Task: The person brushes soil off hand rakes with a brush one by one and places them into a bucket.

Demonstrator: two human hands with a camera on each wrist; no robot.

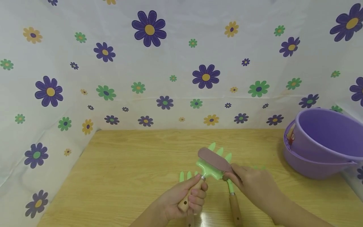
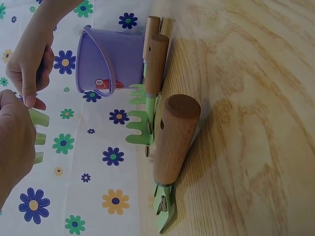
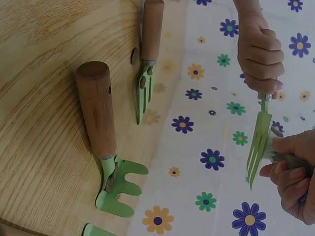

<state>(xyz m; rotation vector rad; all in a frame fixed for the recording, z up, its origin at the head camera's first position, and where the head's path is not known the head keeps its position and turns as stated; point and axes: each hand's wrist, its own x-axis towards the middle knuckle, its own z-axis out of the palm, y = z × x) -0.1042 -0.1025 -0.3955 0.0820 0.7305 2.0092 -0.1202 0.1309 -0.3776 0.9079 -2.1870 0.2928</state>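
My left hand grips the wooden handle of a light green garden fork, its prongs tilted up and away. In my right hand is a mauve brush with a rounded flat back, held at its near end. The brush lies across the fork's head, and pale bristles meet the prongs in the right wrist view. Below my left hand, a second green fork with a wooden handle lies on the table. A small green hand rake rests below my right hand.
A purple bucket with its handle lowered stands at the right of the wooden table. Another wooden-handled tool lies beyond the rake, mostly hidden by my right hand in the head view. A white flower-printed sheet hangs behind the table.
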